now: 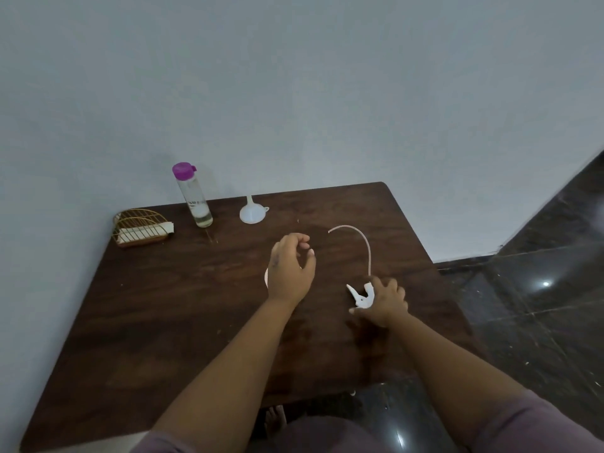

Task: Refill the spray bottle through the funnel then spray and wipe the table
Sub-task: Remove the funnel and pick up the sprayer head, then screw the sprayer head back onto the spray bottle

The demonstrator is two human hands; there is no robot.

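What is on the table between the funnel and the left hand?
In the head view, only bare dark wood of the table lies between the funnel and the left hand.

A gold wire rack point(140, 227) holding white napkins point(148, 231) – at the back-left, near the pale wall point(294, 76)

A dark wooden bench point(163, 305) stands against a plain pale wall point(294, 76); glossy dark tiled floor point(539, 305) reflects a light.
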